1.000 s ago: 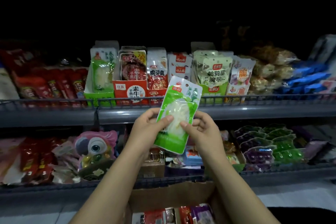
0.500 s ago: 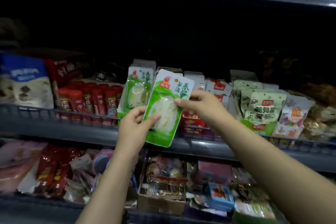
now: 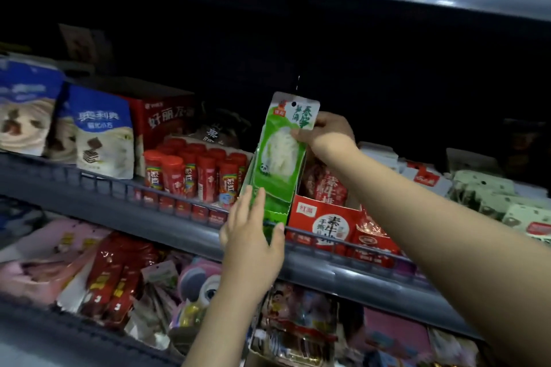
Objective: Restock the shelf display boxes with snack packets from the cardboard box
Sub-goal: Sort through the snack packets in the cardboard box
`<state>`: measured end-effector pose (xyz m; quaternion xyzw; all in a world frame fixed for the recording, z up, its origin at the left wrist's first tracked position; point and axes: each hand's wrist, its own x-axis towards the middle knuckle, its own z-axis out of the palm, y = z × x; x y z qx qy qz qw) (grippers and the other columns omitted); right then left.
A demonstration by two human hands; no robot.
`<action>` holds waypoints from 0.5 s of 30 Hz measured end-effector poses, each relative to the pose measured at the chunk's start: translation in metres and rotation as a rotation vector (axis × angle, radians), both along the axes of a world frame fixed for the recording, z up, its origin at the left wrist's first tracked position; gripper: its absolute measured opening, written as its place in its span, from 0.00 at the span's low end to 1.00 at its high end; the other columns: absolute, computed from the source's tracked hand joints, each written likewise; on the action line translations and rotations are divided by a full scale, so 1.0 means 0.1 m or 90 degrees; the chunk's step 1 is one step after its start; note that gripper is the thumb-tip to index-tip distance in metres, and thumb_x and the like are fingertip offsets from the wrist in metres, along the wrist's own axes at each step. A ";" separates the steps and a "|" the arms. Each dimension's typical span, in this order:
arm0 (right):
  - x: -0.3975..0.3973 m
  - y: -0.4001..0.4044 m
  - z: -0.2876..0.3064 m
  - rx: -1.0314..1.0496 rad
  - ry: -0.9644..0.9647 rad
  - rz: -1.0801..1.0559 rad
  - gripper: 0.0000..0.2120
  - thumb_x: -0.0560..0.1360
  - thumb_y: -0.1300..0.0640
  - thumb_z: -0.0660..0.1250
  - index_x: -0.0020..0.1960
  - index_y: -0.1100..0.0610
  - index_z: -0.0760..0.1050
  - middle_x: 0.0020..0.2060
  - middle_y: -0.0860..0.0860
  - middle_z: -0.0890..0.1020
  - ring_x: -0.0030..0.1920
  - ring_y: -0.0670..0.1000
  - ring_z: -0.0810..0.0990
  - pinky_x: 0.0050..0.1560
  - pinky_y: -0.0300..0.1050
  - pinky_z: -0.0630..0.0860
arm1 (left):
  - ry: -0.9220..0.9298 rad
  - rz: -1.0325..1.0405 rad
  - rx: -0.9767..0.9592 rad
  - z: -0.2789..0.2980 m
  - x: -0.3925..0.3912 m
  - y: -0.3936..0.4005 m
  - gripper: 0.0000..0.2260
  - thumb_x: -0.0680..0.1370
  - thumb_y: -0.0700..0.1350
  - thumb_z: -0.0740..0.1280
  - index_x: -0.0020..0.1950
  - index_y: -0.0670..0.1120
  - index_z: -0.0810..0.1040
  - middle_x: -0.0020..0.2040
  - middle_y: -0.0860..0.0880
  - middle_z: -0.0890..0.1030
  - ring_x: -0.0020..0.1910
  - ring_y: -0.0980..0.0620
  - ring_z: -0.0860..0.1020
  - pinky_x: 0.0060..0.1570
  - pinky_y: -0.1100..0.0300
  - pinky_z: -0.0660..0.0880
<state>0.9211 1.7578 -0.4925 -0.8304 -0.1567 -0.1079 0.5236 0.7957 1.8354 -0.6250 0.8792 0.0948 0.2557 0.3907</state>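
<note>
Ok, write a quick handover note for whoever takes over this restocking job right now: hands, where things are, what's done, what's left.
Right hand: pinches the top of the green-and-white snack packet.
Left hand: fingers straight, against the front of the green cardboard display box on the grey wire-fronted shelf.
Done: packet's lower end is in the green box, upper half sticking out.
Left: seat it fully, let go, fetch more packets. The supply box is out of view.
</note>
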 end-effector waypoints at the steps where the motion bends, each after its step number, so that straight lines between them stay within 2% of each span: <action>1: 0.02 0.03 0.00 -0.049 -0.012 -0.005 0.11 0.71 0.58 0.73 0.53 0.55 0.80 0.46 0.47 0.81 0.48 0.48 0.80 0.50 0.40 0.74 | 0.015 -0.002 0.019 -0.02 0.01 0.00 0.27 0.81 0.52 0.57 0.77 0.55 0.49 0.76 0.60 0.42 0.74 0.60 0.41 0.72 0.52 0.41; 3: 0.05 0.08 -0.04 -0.114 -0.010 0.002 0.14 0.72 0.57 0.72 0.57 0.55 0.79 0.48 0.46 0.80 0.49 0.47 0.78 0.46 0.36 0.69 | 0.039 0.002 0.057 -0.05 0.03 0.02 0.27 0.81 0.53 0.56 0.77 0.56 0.47 0.76 0.59 0.39 0.74 0.61 0.37 0.72 0.54 0.38; 6: 0.11 0.13 -0.16 -0.123 0.020 0.006 0.20 0.69 0.60 0.74 0.60 0.56 0.77 0.56 0.50 0.81 0.56 0.51 0.79 0.51 0.38 0.71 | 0.078 0.009 0.126 -0.09 0.04 0.02 0.27 0.81 0.53 0.54 0.77 0.57 0.44 0.76 0.56 0.34 0.73 0.58 0.32 0.70 0.54 0.34; 10: 0.13 0.11 -0.23 -0.135 0.044 0.007 0.18 0.68 0.64 0.74 0.57 0.58 0.77 0.54 0.52 0.81 0.52 0.50 0.78 0.46 0.37 0.69 | 0.098 0.014 0.166 -0.10 0.03 -0.01 0.28 0.82 0.52 0.54 0.77 0.57 0.41 0.73 0.54 0.30 0.72 0.56 0.28 0.68 0.54 0.32; 15: 0.09 0.01 -0.27 -0.193 0.012 -0.006 0.21 0.68 0.64 0.75 0.59 0.59 0.75 0.57 0.52 0.80 0.53 0.49 0.77 0.45 0.34 0.67 | 0.089 0.017 0.157 -0.11 0.03 -0.02 0.28 0.82 0.51 0.54 0.77 0.57 0.43 0.75 0.53 0.32 0.72 0.57 0.29 0.70 0.53 0.33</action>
